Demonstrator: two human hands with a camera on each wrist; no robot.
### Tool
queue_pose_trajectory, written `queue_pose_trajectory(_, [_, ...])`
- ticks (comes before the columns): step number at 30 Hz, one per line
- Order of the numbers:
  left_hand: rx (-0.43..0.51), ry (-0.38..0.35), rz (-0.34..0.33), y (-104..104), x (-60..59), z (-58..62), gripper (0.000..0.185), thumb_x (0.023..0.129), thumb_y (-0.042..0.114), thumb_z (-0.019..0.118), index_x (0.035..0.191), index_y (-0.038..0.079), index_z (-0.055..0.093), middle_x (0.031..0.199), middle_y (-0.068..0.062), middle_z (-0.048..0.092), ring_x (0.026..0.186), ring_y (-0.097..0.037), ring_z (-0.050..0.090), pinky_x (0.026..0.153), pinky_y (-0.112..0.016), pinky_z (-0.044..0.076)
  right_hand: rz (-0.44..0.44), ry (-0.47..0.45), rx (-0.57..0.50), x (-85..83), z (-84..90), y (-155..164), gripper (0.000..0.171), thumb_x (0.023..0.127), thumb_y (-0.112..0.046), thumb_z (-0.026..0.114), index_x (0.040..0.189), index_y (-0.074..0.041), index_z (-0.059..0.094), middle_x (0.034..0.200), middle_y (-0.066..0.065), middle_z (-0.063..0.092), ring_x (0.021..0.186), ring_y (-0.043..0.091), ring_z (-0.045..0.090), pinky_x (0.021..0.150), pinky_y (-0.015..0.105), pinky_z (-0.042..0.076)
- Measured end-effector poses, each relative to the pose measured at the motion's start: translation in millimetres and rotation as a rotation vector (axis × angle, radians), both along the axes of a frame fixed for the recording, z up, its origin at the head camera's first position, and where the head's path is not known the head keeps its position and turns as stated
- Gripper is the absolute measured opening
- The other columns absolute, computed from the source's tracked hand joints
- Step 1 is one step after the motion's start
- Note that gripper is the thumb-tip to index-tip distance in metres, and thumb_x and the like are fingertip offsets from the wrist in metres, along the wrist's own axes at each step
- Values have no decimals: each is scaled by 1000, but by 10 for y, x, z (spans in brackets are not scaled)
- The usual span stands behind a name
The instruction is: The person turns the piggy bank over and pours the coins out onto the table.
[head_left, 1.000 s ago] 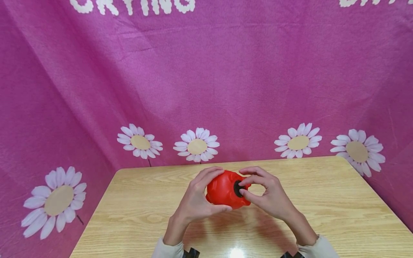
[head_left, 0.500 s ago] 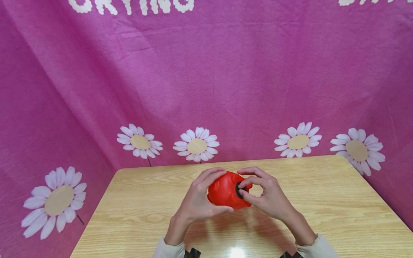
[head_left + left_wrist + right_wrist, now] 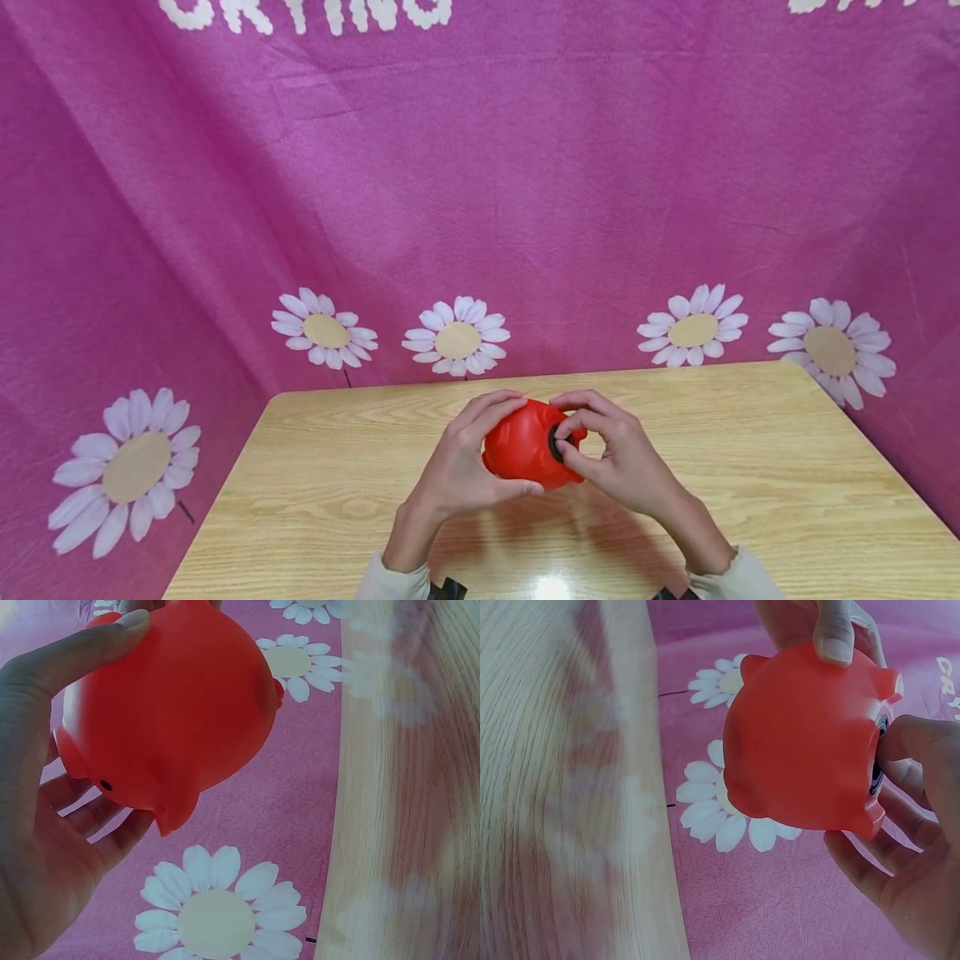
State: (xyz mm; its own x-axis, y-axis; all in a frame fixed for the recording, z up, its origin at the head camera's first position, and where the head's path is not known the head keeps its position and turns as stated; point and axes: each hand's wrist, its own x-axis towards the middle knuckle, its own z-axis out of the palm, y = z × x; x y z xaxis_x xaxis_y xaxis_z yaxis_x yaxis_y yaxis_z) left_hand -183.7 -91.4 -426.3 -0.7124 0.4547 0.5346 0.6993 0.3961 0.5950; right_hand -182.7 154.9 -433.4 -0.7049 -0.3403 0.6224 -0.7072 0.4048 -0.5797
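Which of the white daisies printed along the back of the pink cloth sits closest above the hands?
The second daisy from the left in the back row, directly above the left hand gripping the red piggy bank; the others sit farther out.

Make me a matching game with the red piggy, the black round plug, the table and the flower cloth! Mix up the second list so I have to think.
Things:
1. red piggy bank
2. black plug
3. table
4. flower cloth

Where or how:
a. hangs behind the table, pink with white daisies
b. pinched by the right hand
c. light wood, under both hands
d. gripped in the left hand, lifted off the wood

Pairs: 1-d, 2-b, 3-c, 4-a
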Motion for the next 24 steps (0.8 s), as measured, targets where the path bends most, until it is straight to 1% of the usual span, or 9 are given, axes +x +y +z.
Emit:
queue_pose_trajectory(5, [-4, -4, 2, 0, 2, 2, 85, 70, 24, 101, 146, 14, 63, 151, -6, 60, 136, -26, 62, 99, -39, 65, -2, 10, -2, -6, -9, -7, 36, 85, 8, 77, 90, -28, 70, 126, -1, 70, 96, 10, 67, 80, 22, 59])
queue_pose_trajectory(13, [0, -12, 3, 3, 3, 6, 86, 71, 25, 101, 147, 15, 63, 152, -10, 60, 136, -26, 62, 98, -40, 65, -8, 14, 5, 7, -4, -22, 35, 85, 7, 76, 89, -27, 67, 127, 1, 68, 93, 8, 66, 78, 22, 59])
queue_pose_trajectory(21, [2, -10, 7, 5, 9, 8, 86, 71, 26, 101, 148, 17, 62, 153, -3, 59, 136, -25, 61, 97, -39, 65, -2, -1, 17, 12, 15, -20, 34, 88, 8, 74, 89, -24, 66, 128, 3, 66, 92, 6, 65, 78, 22, 60])
queue_pose_trajectory(24, [2, -8, 7, 5, 10, 9, 86, 71, 26, 101, 148, 17, 62, 152, -5, 59, 136, -25, 62, 97, -39, 65, 2, 2, 21, 13, 18, -18, 34, 88, 9, 73, 89, -24, 65, 127, 3, 66, 92, 6, 65, 78, 22, 61])
